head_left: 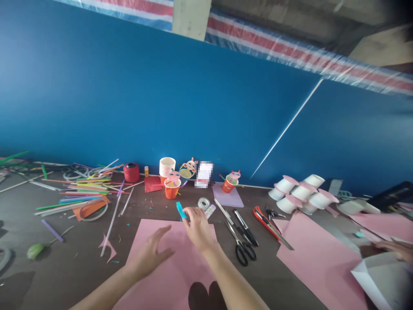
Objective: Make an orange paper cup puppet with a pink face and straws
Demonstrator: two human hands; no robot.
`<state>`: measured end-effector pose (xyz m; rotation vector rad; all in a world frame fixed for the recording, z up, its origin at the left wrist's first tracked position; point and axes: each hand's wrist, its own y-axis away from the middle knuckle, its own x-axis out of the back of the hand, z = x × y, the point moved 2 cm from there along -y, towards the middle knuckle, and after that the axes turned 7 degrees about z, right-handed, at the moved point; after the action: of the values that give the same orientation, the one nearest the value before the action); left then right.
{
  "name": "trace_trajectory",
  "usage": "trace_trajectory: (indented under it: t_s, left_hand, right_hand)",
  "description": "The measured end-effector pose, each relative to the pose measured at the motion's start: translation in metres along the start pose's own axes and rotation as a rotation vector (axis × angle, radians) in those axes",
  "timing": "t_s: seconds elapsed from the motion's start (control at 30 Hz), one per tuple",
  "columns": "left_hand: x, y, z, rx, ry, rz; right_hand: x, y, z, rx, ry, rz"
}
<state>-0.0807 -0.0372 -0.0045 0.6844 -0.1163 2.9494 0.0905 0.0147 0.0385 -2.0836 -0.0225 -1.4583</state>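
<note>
Above a large pink paper sheet (151,245), my left hand (153,254) has its thumb and fingers apart, holding nothing. My right hand (197,226), over the sheet's far part, is closed on a short bright blue stick (181,210); its exact kind is unclear. A tape roll (203,203) and a small pale tube-like piece (210,211) lie just beyond that hand. Scissors with black handles (241,247) and a dark pen-like tool (245,227) rest to its right. Beyond the sheet stands an orange paper cup (172,190) with a decorated pink paper head.
Colourful straws (87,189) lie on the left, near a red thread spool (131,172). White cups with pink rims (301,191) are stacked on the right. A red utility knife (269,224) lies beside another pink sheet (319,254). Another person's hand (395,247) is at the right edge.
</note>
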Motion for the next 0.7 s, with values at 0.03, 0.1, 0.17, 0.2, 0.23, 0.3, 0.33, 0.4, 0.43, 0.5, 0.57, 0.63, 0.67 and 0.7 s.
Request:
trace_trajectory:
  t_s: [0.03,0.1,0.17,0.2,0.23,0.3,0.33,0.4,0.43,0.5,0.57,0.63,0.67,0.7]
  left_hand:
    - [0.002,-0.007,0.005,0.107,0.152,0.068]
    - [0.002,-0.018,0.016,0.284,0.406,0.062]
    - [-0.002,-0.025,0.025,0.369,0.562,0.037]
    - [-0.006,-0.028,0.028,0.395,0.617,0.04]
    - [-0.01,-0.029,0.029,0.415,0.671,0.059]
    - [-0.019,-0.03,0.028,0.441,0.797,0.102]
    - [-0.023,-0.03,0.026,0.445,0.864,0.119]
    - [-0.03,-0.029,0.023,0.433,0.979,0.135]
    - [-0.032,-0.029,0.022,0.421,1.017,0.139]
    - [-0.035,-0.027,0.019,0.395,1.058,0.146]
    - [-0.036,-0.027,0.017,0.369,1.066,0.138]
    - [-0.037,-0.026,0.013,0.346,1.039,0.117]
    - [-0.037,-0.026,0.011,0.335,1.015,0.112]
    - [-0.037,-0.026,0.009,0.326,0.993,0.109]
  right_hand:
    - [0.005,0.006,-0.008,0.016,-0.031,0.014]
    - [0.014,0.019,-0.021,0.072,-0.161,0.058]
    - [0.019,0.032,-0.029,0.097,-0.237,0.086]
    - [0.02,0.037,-0.03,0.101,-0.273,0.096]
    - [0.021,0.042,-0.029,0.089,-0.318,0.11]
    - [0.021,0.051,-0.024,-0.01,-0.434,0.147]
    - [0.019,0.054,-0.019,-0.097,-0.504,0.162]
    - [0.013,0.058,-0.011,-0.306,-0.68,0.156]
    - [0.009,0.059,-0.007,-0.404,-0.78,0.128]
    - [-0.002,0.06,-0.002,-0.552,-0.967,0.055]
    - [-0.011,0.058,0.001,-0.648,-1.087,0.025]
    - [-0.018,0.056,0.003,-0.691,-1.136,0.033]
    - [-0.02,0.055,0.003,-0.695,-1.15,0.036]
    - [-0.021,0.054,0.003,-0.695,-1.16,0.036]
